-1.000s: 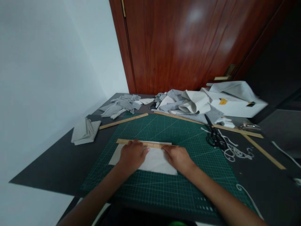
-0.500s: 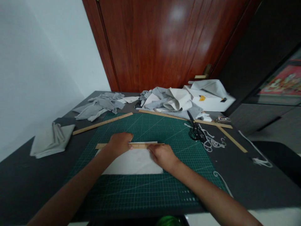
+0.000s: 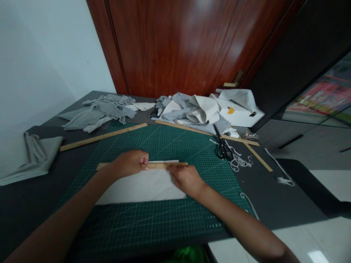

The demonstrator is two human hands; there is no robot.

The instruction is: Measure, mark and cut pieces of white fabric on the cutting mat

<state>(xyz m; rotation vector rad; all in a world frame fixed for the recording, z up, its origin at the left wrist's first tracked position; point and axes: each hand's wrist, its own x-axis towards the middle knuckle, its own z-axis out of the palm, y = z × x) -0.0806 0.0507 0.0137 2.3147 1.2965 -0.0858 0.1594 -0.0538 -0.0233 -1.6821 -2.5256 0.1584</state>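
A wooden ruler lies across the upper edge of a white cloth piece, with a thin strip of cloth showing beyond it. Both rest on a green gridded cutting mat. My left hand is closed at the ruler's middle, thumb and curled fingers gripping it; its far fingers are hidden. Bent over the ruler near its right end, my right hand has its fingers closed on the edge, with the palm side hidden. The hands are a short gap apart.
Black scissors lie beside tangled white cord on the right. Other wooden rulers edge the mat. Grey cloth scraps, a fabric pile and a white box stand behind; folded cloth is at left.
The whole view has shifted, so the table things appear further left. My left hand's thumb and fingers look more tightly curled at the ruler. My right hand stays near the ruler's right end.
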